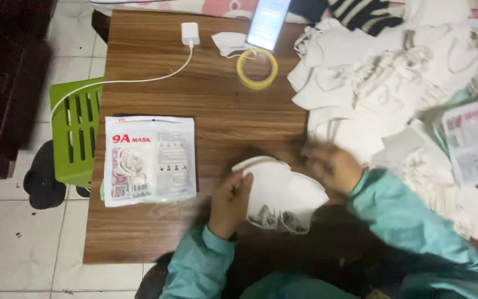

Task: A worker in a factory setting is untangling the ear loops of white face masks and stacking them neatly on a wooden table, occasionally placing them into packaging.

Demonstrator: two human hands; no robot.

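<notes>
Head view: left hand (232, 200) pinches one white mask (283, 196) at the wooden table's (206, 105) near edge; right hand (332, 165) (blurred, grip unclear) reaches one mask pile (383, 83). One sealed packet (149, 159), one tape roll (256, 69).

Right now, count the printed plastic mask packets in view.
2: one flat white printed plastic mask packet lies on the wooden table's left side; another printed packet sits at the right edge among loose white masks. More may be hidden under that pile.

A yellow tape roll (256, 68), a white charger (190, 33) and a propped phone (269, 23) are seen on the wooden tabletop (217, 111), a green stool (76, 132) beside it.
</notes>
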